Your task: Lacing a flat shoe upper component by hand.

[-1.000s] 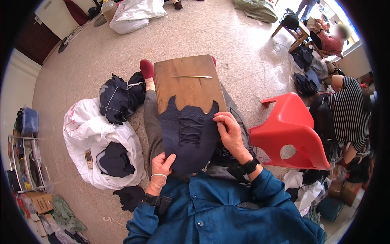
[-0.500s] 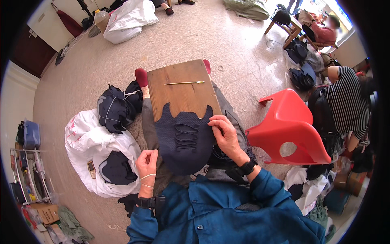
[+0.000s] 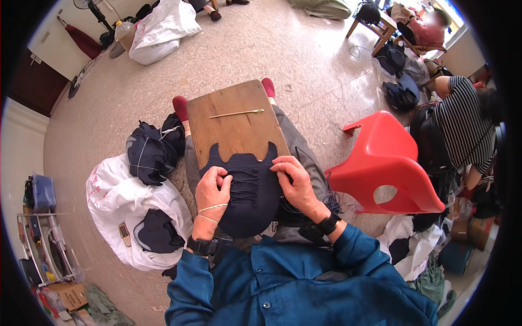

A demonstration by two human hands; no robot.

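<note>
A dark navy shoe upper point(image 3: 247, 217) of knitted fabric lies across my lap, its two pointed tabs resting on a wooden board point(image 3: 234, 133). Dark lace point(image 3: 244, 187) zigzags over its middle. My left hand point(image 3: 212, 190) is over the upper's left side, thumb and forefinger pinched beside the lacing; whatever is between them is too small to make out. At the right edge, my right hand point(image 3: 295, 183) grips the upper between thumb and fingers. A long needle point(image 3: 237, 113) with a yellowish eye end lies on the board, beyond both hands.
Left of my legs are a tied bundle of dark uppers point(image 3: 147, 155) and a white sack point(image 3: 117, 187) with a phone point(image 3: 124, 234) on it. A red plastic chair point(image 3: 380, 163) stands at right, beside a person in a striped shirt point(image 3: 465, 130). Another person sits farther off.
My left hand has moved right and away from me, from beside the upper onto its left side by the lacing. My right hand stays at the right edge.
</note>
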